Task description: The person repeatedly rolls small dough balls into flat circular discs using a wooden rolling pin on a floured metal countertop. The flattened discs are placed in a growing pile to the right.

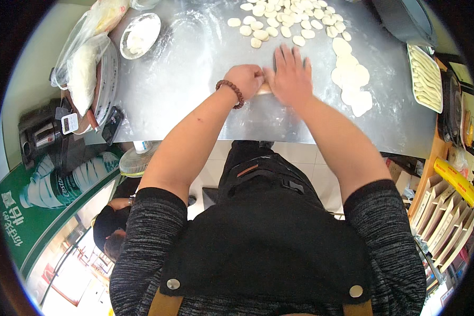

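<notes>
My left hand (pixel 245 79), with a beaded bracelet at the wrist, is curled on the metal tabletop (pixel 173 98). Its fingertips are pinched together; whatever they may hold is hidden. Right beside it, my right hand (pixel 292 77) lies palm down with fingers spread, slightly blurred. A short stretch of a light wooden piece, likely a rolling pin (pixel 264 89), shows between the two hands; the rest is covered. Beyond my hands lie many small dough discs (pixel 286 19), some overlapping. Flattened dough rounds (pixel 351 73) overlap in a column to the right of my right hand.
An oval dish of flour (pixel 140 36) stands at the back left. Plastic bags of white contents (pixel 85 73) rest at the left edge, near a dark phone (pixel 112 125). A tray of dough strips (pixel 426 79) is at the right edge. A fan (pixel 136 161) and another person (pixel 112 225) are lower left.
</notes>
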Action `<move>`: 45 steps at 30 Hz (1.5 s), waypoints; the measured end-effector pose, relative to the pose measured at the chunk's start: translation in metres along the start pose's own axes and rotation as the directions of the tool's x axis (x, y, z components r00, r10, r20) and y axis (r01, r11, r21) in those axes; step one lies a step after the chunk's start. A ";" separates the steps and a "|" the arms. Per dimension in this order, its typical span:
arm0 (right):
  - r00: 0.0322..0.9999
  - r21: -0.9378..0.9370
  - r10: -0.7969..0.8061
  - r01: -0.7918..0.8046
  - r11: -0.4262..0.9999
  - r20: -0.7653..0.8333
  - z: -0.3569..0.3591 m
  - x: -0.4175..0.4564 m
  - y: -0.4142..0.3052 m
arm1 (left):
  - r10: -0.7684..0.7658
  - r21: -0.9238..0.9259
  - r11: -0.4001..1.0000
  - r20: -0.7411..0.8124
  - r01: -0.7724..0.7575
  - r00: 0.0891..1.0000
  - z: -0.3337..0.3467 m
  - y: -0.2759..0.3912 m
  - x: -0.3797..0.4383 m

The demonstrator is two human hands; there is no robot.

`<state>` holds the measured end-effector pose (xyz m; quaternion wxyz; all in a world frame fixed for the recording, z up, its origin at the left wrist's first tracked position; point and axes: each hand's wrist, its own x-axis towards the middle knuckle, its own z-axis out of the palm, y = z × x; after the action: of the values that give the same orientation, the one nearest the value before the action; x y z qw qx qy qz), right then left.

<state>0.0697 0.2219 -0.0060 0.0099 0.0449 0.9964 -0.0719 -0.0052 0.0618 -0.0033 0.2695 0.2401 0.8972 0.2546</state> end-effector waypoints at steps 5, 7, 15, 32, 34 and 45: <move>0.993 0.052 -0.023 0.029 0.998 -0.118 0.005 -0.017 0.000 | 0.122 0.051 0.991 0.039 -0.124 0.992 -0.011 -0.006 0.002; 0.996 0.078 -0.085 0.087 0.993 -0.028 0.006 -0.061 0.001 | 0.079 -0.064 0.995 0.031 -0.077 0.996 -0.012 -0.006 -0.013; 0.996 0.110 -0.078 0.072 0.991 0.047 0.003 -0.104 0.003 | -0.409 -0.392 0.870 -0.234 0.299 0.882 0.031 -0.002 -0.045; 0.999 0.074 -0.015 0.017 0.997 -0.031 0.008 -0.039 -0.006 | -0.099 -0.104 0.991 -0.105 0.088 0.990 -0.004 -0.013 -0.016; 0.996 0.109 -0.075 0.068 0.992 0.057 0.006 -0.079 -0.004 | -0.195 -0.225 0.961 -0.140 0.161 0.971 0.004 -0.014 -0.031; 0.993 0.047 -0.090 0.087 0.995 0.074 -0.002 -0.076 -0.005 | -0.348 -0.156 0.931 -0.111 0.330 0.931 0.007 -0.012 -0.039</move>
<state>0.1452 0.2104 -0.0010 0.0437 -0.0018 0.9945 -0.0956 0.0241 0.0328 -0.0013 0.2630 0.0447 0.9222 0.2799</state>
